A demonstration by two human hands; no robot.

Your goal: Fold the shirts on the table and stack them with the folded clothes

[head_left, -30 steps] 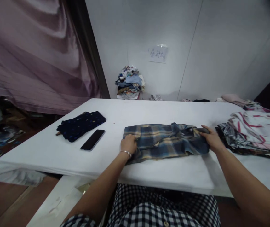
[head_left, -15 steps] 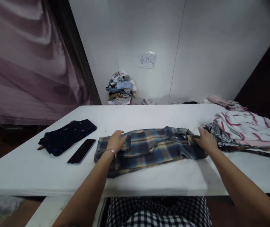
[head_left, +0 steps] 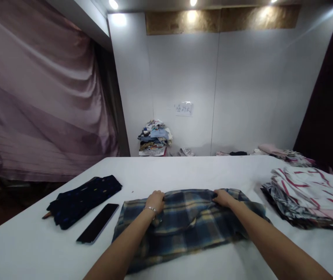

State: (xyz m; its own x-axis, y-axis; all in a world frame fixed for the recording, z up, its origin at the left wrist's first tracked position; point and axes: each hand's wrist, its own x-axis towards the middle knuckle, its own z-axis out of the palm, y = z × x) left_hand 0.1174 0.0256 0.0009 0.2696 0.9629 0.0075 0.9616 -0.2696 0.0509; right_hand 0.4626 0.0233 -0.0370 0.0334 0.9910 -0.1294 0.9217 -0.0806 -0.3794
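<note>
A blue and tan plaid shirt (head_left: 183, 221) lies spread across the white table (head_left: 183, 171) in front of me. My left hand (head_left: 155, 201), with a bracelet on the wrist, has its fingers curled on the shirt's far edge, left of the middle. Close beside it my right hand (head_left: 222, 197) pinches the same far edge near the collar. Both forearms lie over the shirt.
A dark phone (head_left: 98, 228) lies left of the shirt, with a folded navy garment (head_left: 83, 200) beyond it. A pile of striped clothes (head_left: 309, 192) sits at the right. A heap of clothes (head_left: 154, 138) rests against the far wall under a paper note (head_left: 183, 109).
Both hands moved from the shirt's two ends to its far edge, closer together. The shirt now lies wider and flatter. My head tilted up, showing more wall and ceiling.
</note>
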